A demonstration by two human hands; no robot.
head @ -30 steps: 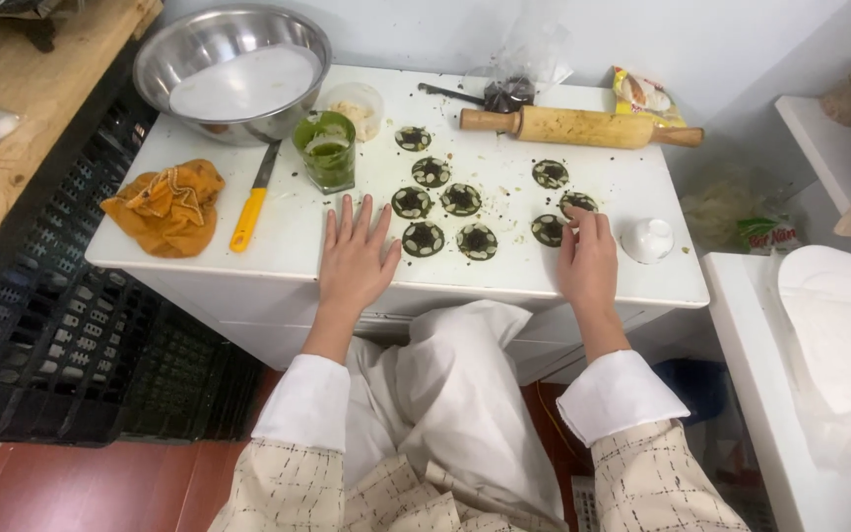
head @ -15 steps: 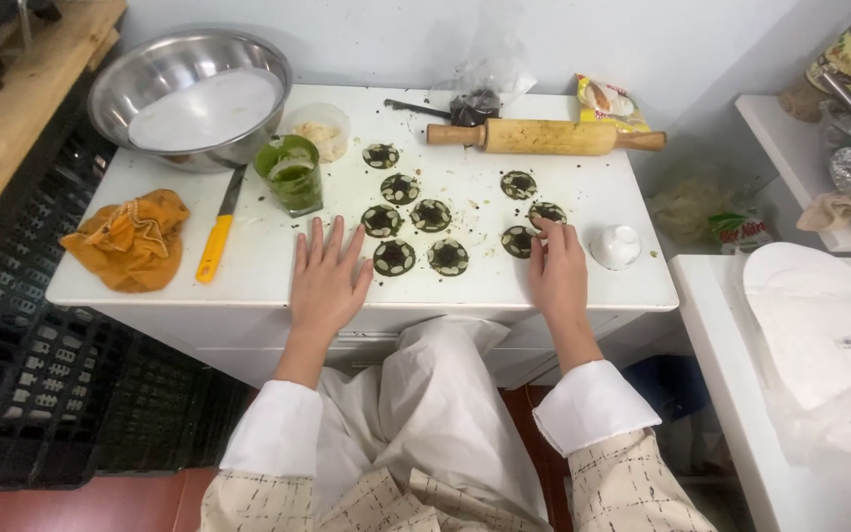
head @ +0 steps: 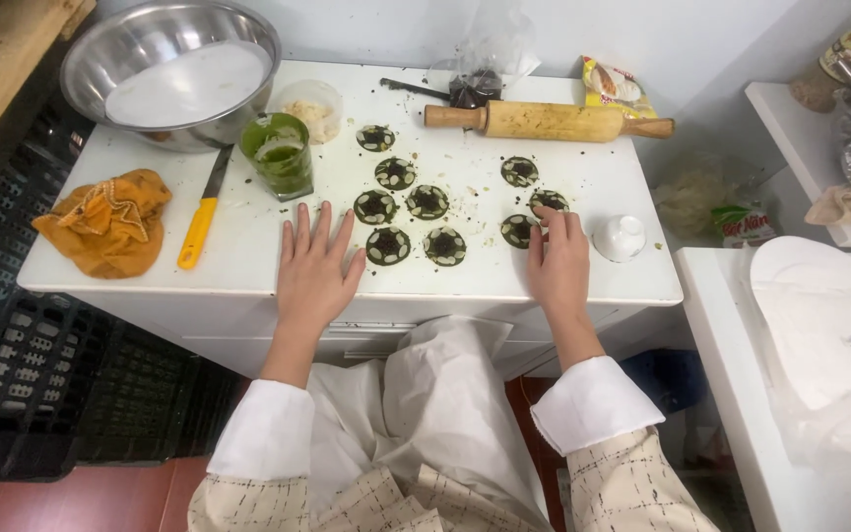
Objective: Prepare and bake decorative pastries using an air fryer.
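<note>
I am resting my left hand (head: 313, 272) flat on the white table (head: 248, 246), fingers spread and holding nothing, just beside the nearest dark green round (head: 387, 245). My right hand (head: 559, 266) is lying palm down near the front edge, its fingers close together, with the fingertips (head: 550, 219) touching the round at the right of the group (head: 548, 202); I cannot tell whether they are pinching it or only pressing on it.

The rounds are lying in a loose cluster in the middle of the table, each apart from its neighbours, between the green glass (head: 278, 155) and the small white cup (head: 620, 236). The wooden rolling pin (head: 547, 120) is lying behind them.

I am judging each round to be light, thin, soft and easily torn, with a dark centre that may smear. The outer rim looks like the safest place to take hold, lifting from underneath with light fingertip pressure rather than squeezing the middle.
</note>
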